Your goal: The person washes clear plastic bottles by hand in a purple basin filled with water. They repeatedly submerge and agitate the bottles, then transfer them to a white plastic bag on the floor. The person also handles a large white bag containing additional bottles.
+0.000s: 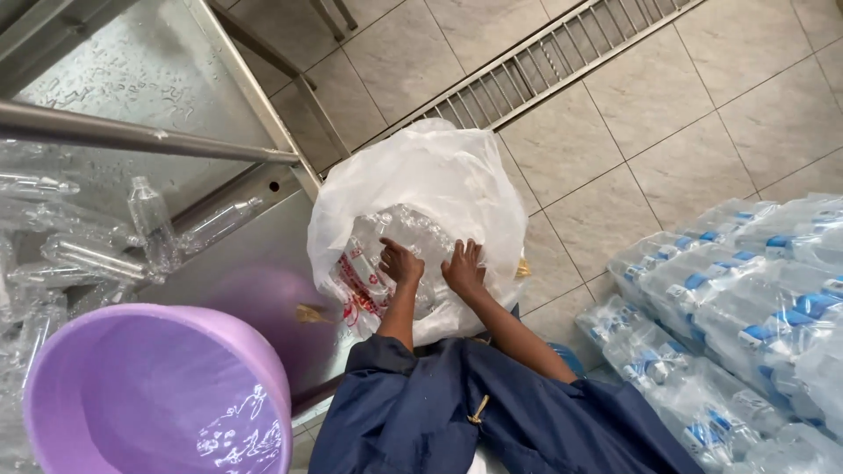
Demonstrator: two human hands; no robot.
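The steel table [176,79] at left is wet and carries a heap of loose clear bottles [97,246]. At right are shrink-wrapped packs [729,307] with blue labels. The purple tub [132,395] holds only a few bottles. The white bag [439,184] on the floor still looks well filled, so most sorting seems left. Both hands reach inside: left hand [399,262] curled over bottles, right hand [464,268] spread flat; what either grips I cannot tell.
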